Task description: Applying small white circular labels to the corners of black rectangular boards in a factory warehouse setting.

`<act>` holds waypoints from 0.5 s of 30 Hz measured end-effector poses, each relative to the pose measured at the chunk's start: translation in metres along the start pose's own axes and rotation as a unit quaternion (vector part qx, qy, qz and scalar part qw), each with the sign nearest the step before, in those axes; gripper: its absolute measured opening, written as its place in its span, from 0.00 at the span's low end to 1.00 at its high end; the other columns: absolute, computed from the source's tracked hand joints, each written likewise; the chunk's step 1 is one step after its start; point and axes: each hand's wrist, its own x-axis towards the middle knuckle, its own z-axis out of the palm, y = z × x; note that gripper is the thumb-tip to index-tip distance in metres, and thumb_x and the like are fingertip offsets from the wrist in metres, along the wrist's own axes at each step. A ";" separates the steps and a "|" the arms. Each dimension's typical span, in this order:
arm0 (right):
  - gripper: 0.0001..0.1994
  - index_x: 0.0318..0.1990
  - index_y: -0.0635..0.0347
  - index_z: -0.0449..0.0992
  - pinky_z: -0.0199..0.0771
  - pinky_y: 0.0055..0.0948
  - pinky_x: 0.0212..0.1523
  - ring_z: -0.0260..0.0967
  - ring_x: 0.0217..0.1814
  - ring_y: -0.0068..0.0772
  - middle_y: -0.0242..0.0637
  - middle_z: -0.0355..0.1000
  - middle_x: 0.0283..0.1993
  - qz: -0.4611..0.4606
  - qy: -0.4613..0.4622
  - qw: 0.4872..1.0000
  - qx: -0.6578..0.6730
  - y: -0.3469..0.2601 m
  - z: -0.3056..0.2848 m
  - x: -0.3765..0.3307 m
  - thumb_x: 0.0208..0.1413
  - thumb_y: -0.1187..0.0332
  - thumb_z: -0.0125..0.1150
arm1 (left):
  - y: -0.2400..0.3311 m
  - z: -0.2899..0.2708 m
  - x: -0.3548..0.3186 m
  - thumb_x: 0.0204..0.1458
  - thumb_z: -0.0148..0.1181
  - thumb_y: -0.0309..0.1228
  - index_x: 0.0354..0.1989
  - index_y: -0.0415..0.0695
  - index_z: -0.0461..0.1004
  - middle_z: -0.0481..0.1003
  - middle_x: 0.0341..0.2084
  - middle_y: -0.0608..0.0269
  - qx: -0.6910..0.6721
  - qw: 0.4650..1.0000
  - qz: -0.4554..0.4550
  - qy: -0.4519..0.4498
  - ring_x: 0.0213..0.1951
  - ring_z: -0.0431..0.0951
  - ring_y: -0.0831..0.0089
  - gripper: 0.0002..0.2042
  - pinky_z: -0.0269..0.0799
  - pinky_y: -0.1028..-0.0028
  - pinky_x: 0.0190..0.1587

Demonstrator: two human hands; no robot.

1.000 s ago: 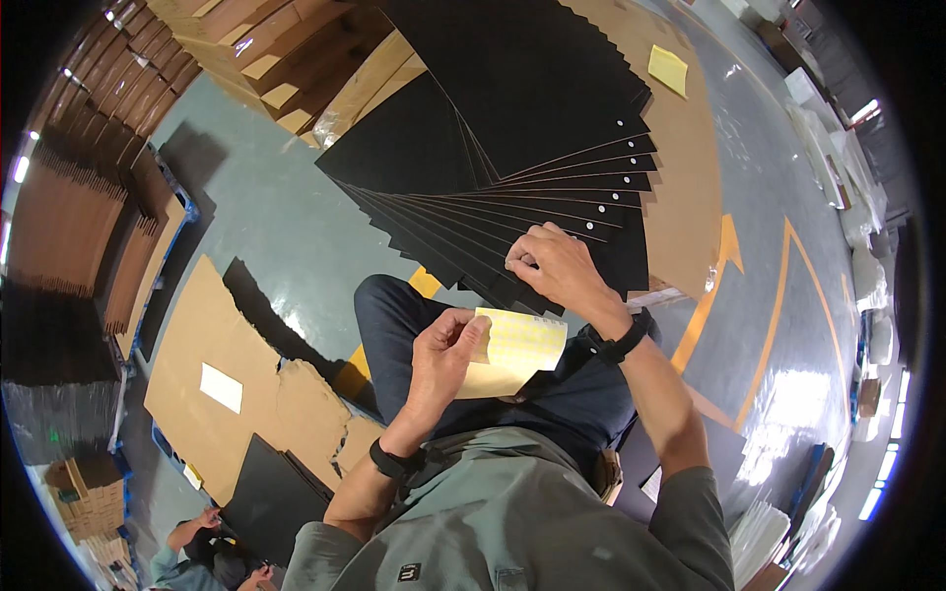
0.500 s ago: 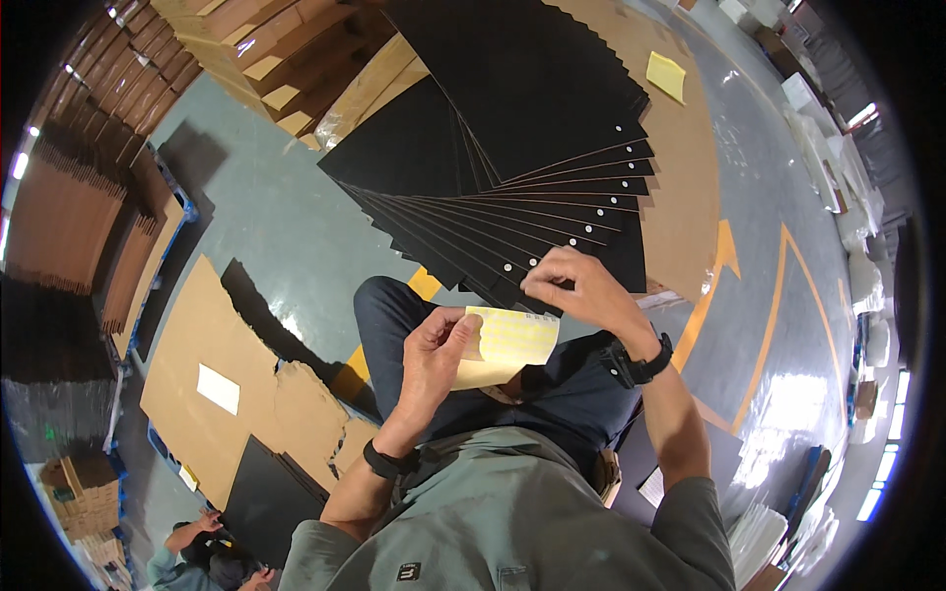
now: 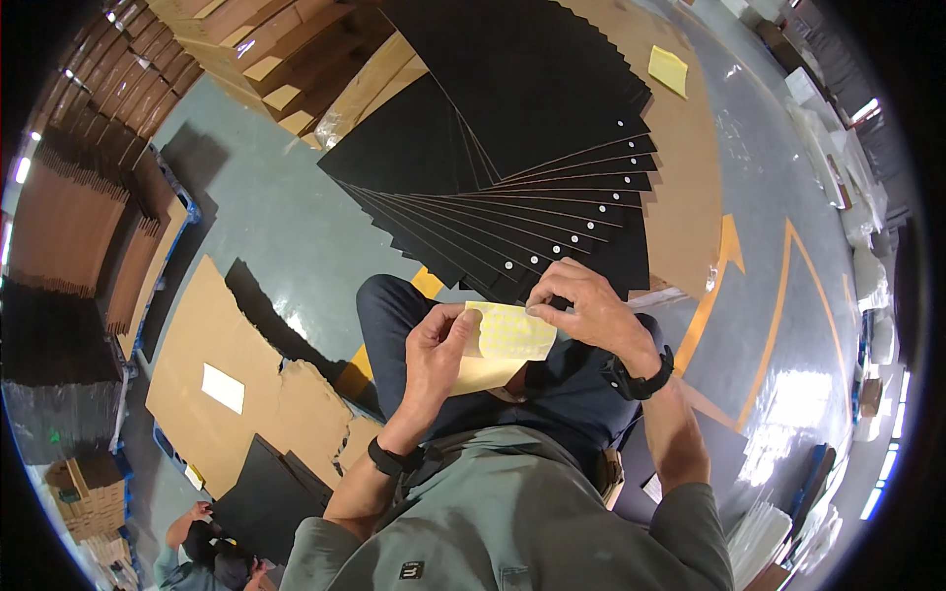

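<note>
My left hand (image 3: pixel 439 347) pinches a pale yellow sheet of small round stickers (image 3: pixel 512 338) above my lap, with a plain yellowish flap hanging below. At the sheet's upper right corner is my right hand (image 3: pixel 588 307). Its thumb and index finger are closed together there; whatever lies between the fingertips is too small to make out. Just beyond my hands, black flat boards (image 3: pixel 512 222) lie fanned out in overlapping layers. A white round sticker (image 3: pixel 535 260) sits near the edge of one board, and several others carry similar dots.
A cardboard sheet (image 3: pixel 680 167) lies under the boards, with a yellow paper (image 3: pixel 668 71) on it. At the left, torn cardboard (image 3: pixel 212 340) bears a white paper (image 3: pixel 224 388). Stacked brown sheets (image 3: pixel 69 217) stand farther left. Another person (image 3: pixel 207 552) is at the lower left beside dark boards (image 3: pixel 261 497).
My right hand has come down from the edge of the black boards to the corner of the sticker sheet. My left hand keeps its hold, almost in the same place.
</note>
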 end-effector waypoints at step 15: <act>0.08 0.29 0.62 0.77 0.71 0.35 0.42 0.69 0.40 0.36 0.36 0.72 0.33 -0.019 -0.038 0.983 -0.180 0.020 0.034 0.075 0.52 0.66 0.63 | -0.008 -0.014 -0.004 0.61 0.58 0.33 0.39 0.38 0.76 0.75 0.28 0.71 -0.031 0.999 -0.040 0.007 0.31 0.71 0.86 0.10 0.68 0.82 0.36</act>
